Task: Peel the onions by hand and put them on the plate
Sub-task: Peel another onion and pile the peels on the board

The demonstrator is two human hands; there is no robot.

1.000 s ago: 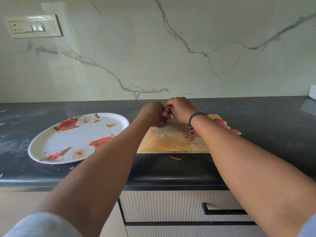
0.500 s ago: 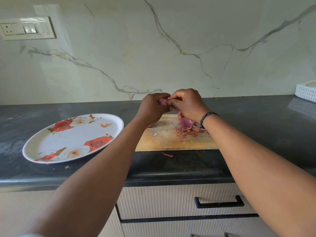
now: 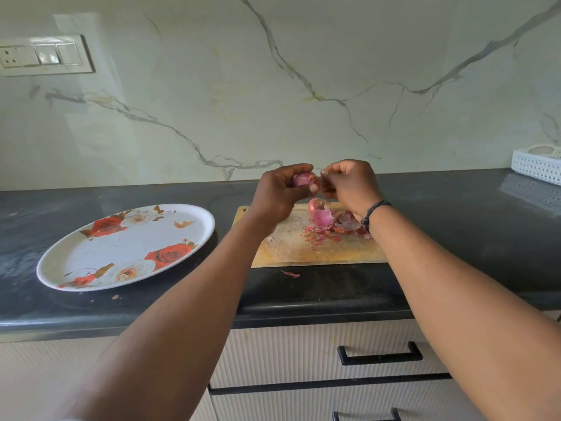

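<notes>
Loose scrap: one red flake of peel (image 3: pixel 290 274) lies on the dark counter (image 3: pixel 455 238) just in front of the cutting board's near edge, at about 6 o'clock from your hands.

Plate: the rose-patterned plate (image 3: pixel 91 262) sits at 8 o'clock from your hands, well apart from the board, and it carries no onion yet, so I judge that no onion is finished.

Cutting board: the wooden cutting board (image 3: pixel 288 247) holds a heap of pink skins (image 3: pixel 343 226) and at least one more onion on the board (image 3: pixel 315 206), directly below your hands at 6 o'clock.

Left hand: your left hand (image 3: pixel 279 192) curls round the small red onion (image 3: pixel 303 179), gripping it with the exposed end turned toward 3 o'clock.

Right hand: your right hand (image 3: pixel 349 183) touches that end, fingers bent; they seem to pinch a thin wisp of skin or root, though it is too small to be sure.

Change: a second ago both hands were low over the board; now they are lifted clear of it, the onion is raised with them, and the pile beneath is uncovered.

Meaning: you are stripping the last bits at the tip, so this onion looks close to plate-ready, and the carry goes toward 8 o'clock.

Far edge: a white perforated basket (image 3: pixel 537 165) stands at 2 o'clock by the marble wall (image 3: pixel 273 86).
</notes>
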